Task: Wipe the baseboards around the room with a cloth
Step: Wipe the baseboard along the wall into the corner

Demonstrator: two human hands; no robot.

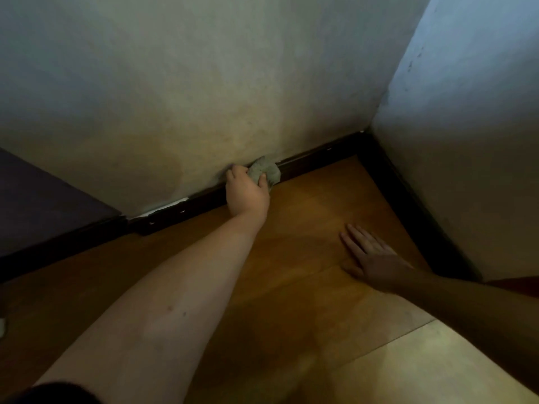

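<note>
Where left hand (247, 193) grips it, cloth (264, 172) bunches grey-green.

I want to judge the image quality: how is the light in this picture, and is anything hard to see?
Head view: dim, uneven light; the left hand gripping the cloth is lit, the right hand flat on the floor lies in shadow. The dark baseboard shows little detail. Wide-angle bending curves its line; the whole is slightly soft.

The glossy orange-brown wooden plank floor (291, 287) meets a dark wooden baseboard (318, 157) along two walls. The right hand (370, 258) rests flat on the floor, fingers straight.
</note>
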